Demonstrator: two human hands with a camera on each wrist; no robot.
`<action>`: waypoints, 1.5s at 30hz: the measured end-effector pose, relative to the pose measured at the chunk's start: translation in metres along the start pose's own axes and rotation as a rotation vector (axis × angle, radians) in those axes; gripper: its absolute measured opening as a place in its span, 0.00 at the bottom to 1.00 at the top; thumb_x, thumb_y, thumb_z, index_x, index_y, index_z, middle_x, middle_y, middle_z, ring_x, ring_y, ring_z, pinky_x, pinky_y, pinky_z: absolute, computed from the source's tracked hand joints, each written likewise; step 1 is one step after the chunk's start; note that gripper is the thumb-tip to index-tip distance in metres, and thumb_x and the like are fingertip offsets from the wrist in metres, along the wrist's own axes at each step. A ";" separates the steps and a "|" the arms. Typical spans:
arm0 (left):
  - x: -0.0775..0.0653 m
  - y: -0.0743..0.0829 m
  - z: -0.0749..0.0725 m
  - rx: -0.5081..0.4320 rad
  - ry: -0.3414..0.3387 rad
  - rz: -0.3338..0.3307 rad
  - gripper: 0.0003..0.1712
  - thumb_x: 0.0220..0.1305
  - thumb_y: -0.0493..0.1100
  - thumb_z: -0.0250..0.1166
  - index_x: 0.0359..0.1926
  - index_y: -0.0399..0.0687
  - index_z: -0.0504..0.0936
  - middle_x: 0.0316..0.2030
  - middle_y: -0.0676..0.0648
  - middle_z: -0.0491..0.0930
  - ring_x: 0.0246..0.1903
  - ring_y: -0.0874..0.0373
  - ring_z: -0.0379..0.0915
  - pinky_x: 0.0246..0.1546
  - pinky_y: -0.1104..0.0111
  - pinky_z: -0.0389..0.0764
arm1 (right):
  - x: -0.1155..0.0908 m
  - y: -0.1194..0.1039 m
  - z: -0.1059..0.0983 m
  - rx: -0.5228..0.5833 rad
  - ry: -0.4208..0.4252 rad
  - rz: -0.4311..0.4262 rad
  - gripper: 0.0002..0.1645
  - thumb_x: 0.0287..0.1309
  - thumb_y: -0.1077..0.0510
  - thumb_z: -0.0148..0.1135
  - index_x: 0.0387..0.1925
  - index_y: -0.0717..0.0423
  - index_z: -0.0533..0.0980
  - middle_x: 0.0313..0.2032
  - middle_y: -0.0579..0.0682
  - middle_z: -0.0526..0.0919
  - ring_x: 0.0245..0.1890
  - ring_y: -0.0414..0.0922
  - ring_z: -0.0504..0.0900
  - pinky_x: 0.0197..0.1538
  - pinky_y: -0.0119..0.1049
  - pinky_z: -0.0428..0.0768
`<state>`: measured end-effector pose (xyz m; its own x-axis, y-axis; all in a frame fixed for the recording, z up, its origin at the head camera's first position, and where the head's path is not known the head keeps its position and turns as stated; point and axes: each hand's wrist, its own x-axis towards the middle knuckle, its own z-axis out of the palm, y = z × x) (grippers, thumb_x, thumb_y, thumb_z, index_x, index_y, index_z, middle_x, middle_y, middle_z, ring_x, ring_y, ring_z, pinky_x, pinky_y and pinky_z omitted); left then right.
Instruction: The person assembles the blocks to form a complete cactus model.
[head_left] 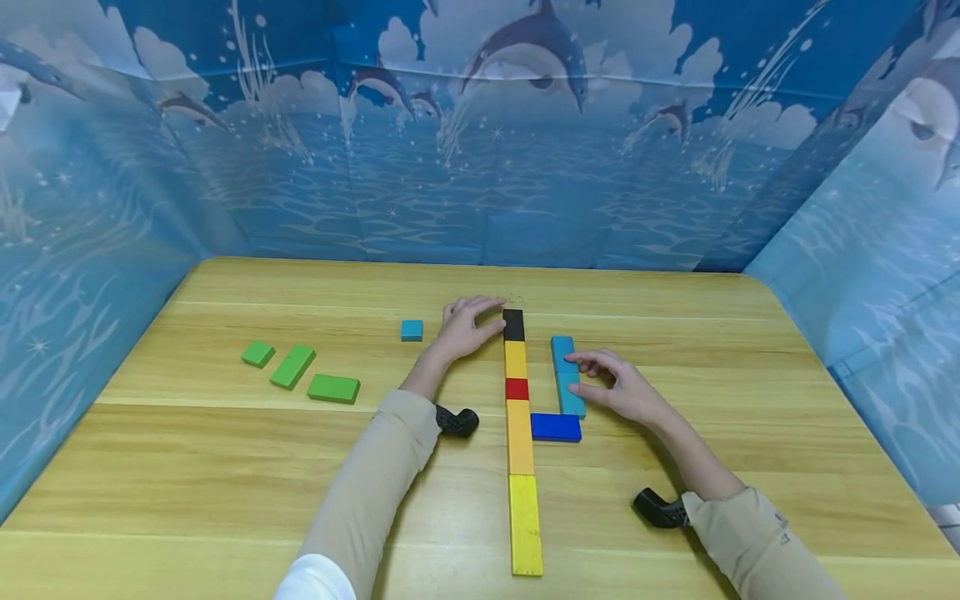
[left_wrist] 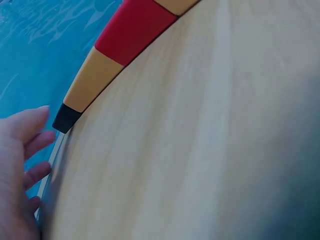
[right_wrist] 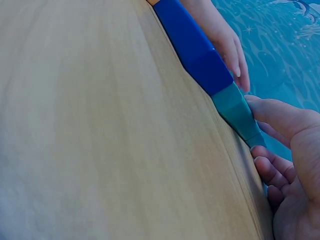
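A straight column of blocks runs away from me: a yellow block (head_left: 526, 525), an orange one (head_left: 520, 437), a red one (head_left: 517, 389), a shorter orange one (head_left: 515, 360) and a black block (head_left: 513, 326) at the far end. My left hand (head_left: 467, 327) is left of the black block, thumb tip at its side, fingers extended. A dark blue block (head_left: 556, 427) juts right from the column. Two light blue blocks (head_left: 562, 353) run away from its outer end. My right hand (head_left: 618, 385) has thumb and fingertips at their right side, pinching nothing that I can see.
Left of my left arm lie a small light blue block (head_left: 412, 331) and three green blocks (head_left: 292, 367) on the wooden table (head_left: 187, 483). A blue dolphin-print cloth (head_left: 540, 200) hangs behind the table and along both sides.
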<state>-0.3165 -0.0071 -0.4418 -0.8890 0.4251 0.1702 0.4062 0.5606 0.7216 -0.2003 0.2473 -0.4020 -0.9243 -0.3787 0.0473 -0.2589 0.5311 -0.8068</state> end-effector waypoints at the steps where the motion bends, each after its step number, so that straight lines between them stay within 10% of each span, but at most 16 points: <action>1: 0.000 -0.001 0.001 -0.036 0.035 0.009 0.25 0.63 0.48 0.58 0.60 0.50 0.71 0.56 0.48 0.72 0.59 0.51 0.58 0.58 0.54 0.48 | 0.000 0.000 0.000 -0.001 0.000 -0.001 0.25 0.55 0.65 0.60 0.55 0.67 0.69 0.40 0.61 0.71 0.41 0.54 0.66 0.39 0.32 0.67; 8: -0.009 -0.004 -0.003 -0.213 0.306 0.095 0.23 0.56 0.40 0.64 0.54 0.40 0.75 0.45 0.43 0.77 0.49 0.50 0.65 0.57 0.50 0.50 | 0.000 0.001 0.001 0.003 -0.003 -0.003 0.25 0.55 0.64 0.60 0.55 0.67 0.69 0.41 0.62 0.71 0.41 0.55 0.66 0.40 0.33 0.67; 14: -0.022 -0.005 -0.022 -0.201 0.354 0.083 0.25 0.54 0.41 0.66 0.53 0.39 0.75 0.45 0.41 0.76 0.49 0.44 0.65 0.54 0.50 0.50 | 0.000 0.000 0.001 0.009 -0.004 0.002 0.25 0.55 0.65 0.60 0.55 0.67 0.69 0.40 0.62 0.71 0.41 0.55 0.66 0.40 0.33 0.67; 29: -0.060 -0.032 -0.078 0.141 0.096 -0.101 0.29 0.52 0.47 0.68 0.56 0.48 0.73 0.49 0.45 0.75 0.52 0.46 0.64 0.52 0.50 0.54 | 0.001 0.000 0.000 0.001 -0.002 0.016 0.25 0.55 0.64 0.61 0.55 0.67 0.69 0.40 0.62 0.70 0.41 0.53 0.66 0.40 0.32 0.66; 45: -0.078 -0.043 -0.095 0.139 0.048 -0.153 0.22 0.54 0.42 0.67 0.50 0.45 0.75 0.49 0.43 0.74 0.50 0.45 0.64 0.54 0.49 0.51 | 0.000 0.001 0.000 0.004 -0.002 0.006 0.25 0.55 0.64 0.61 0.54 0.67 0.69 0.40 0.63 0.71 0.41 0.55 0.66 0.39 0.33 0.66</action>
<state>-0.2846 -0.1315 -0.4224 -0.9502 0.2952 0.0997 0.2881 0.7102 0.6423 -0.2006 0.2482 -0.4026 -0.9251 -0.3774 0.0413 -0.2523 0.5301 -0.8095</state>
